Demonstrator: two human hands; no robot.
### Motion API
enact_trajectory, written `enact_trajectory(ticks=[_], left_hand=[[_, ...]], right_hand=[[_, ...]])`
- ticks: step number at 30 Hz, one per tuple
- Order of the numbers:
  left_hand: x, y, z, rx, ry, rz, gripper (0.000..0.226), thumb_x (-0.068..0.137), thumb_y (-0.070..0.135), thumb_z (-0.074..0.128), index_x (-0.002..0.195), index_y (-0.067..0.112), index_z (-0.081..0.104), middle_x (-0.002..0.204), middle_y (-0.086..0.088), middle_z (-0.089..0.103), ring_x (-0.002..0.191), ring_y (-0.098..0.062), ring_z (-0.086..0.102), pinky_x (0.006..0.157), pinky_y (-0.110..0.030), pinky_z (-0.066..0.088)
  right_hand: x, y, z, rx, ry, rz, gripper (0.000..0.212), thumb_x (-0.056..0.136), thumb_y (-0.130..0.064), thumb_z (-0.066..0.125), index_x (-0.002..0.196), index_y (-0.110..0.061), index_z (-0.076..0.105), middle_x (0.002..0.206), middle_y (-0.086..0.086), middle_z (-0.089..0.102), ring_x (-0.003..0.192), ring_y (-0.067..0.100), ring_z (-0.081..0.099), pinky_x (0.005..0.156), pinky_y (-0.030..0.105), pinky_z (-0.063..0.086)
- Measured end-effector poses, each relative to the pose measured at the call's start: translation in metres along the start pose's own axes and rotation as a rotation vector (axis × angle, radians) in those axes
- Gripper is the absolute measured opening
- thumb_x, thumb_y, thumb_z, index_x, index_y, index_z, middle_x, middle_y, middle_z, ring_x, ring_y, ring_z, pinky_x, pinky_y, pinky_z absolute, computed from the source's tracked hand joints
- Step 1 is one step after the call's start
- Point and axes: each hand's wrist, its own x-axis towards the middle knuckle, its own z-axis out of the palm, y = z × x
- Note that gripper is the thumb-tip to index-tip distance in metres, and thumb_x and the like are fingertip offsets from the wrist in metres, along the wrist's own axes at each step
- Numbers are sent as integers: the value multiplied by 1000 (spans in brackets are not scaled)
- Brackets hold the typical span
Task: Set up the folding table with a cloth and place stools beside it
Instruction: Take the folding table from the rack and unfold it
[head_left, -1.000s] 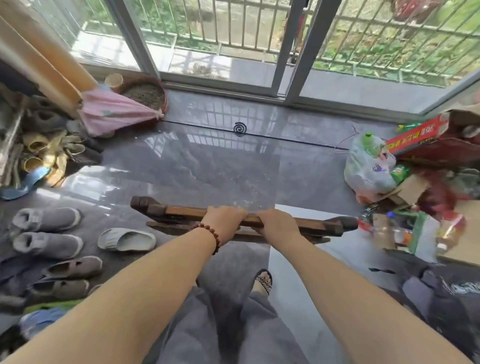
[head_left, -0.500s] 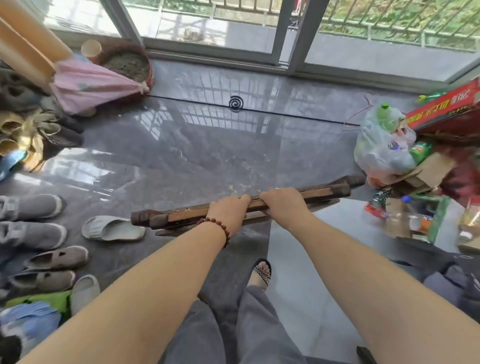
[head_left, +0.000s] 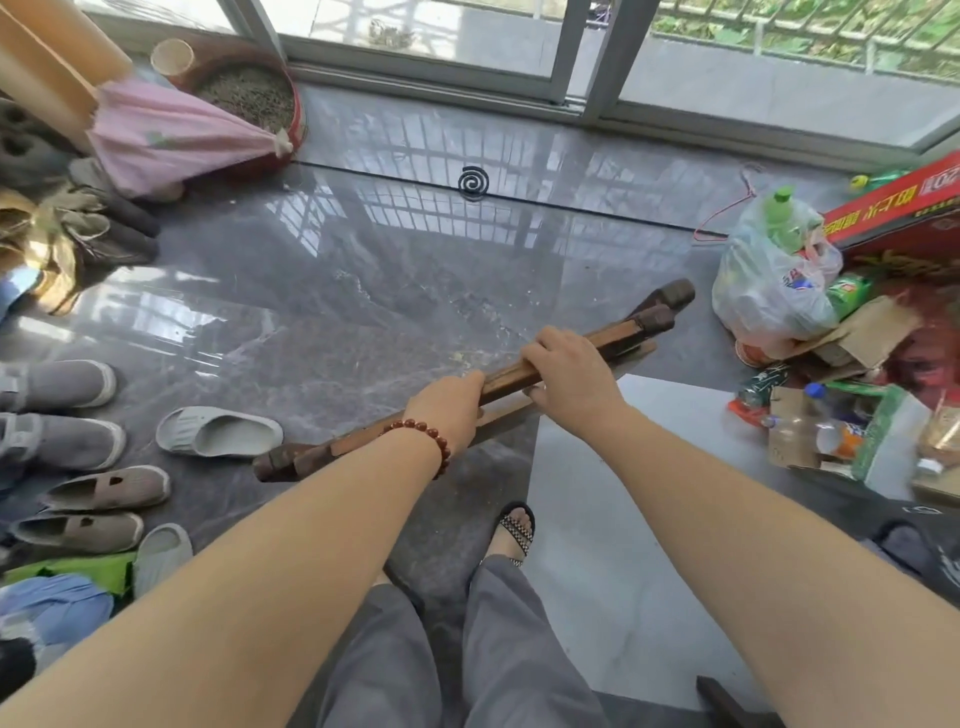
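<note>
Two hands are gripping one folded wooden table frame above the grey floor.

The folding table (head_left: 566, 358) is showing as dark brown slats stacked flat, worn at the ends, its long axis running from low left near a grey slipper (head_left: 221, 432) up to the right toward a plastic bag (head_left: 769, 283). The left hand (head_left: 449, 410), wearing a bead bracelet (head_left: 423, 434), is closing around the frame's middle; the right hand (head_left: 569, 382) is clasping it just beside.

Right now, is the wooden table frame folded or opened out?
Folded. The wooden frame reads as one flat bundle of slats stacked together, gripped mid-length by the left hand and right hand, no legs splayed.
</note>
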Motion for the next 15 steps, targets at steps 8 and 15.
enact_trajectory(ticks=[8,15], left_hand=[[-1,-3,-10,-37,-4,-3,16,94,20,52,107,12,50,106,-11,63,96,-28,59,72,-33,42],[-8,-21,-19,-98,-19,36,18,93,25,53,105,13,58,102,-7,65,95,-26,59,80,-34,46]], right_hand=[[-22,-31,3,658,218,397,21,75,-31,76,80,-16,62,70,-3,62,68,13,57,64,24,45],[-19,-54,28,1050,-75,813,37,88,-46,59,80,-12,70,78,3,72,72,16,69,77,34,57]])
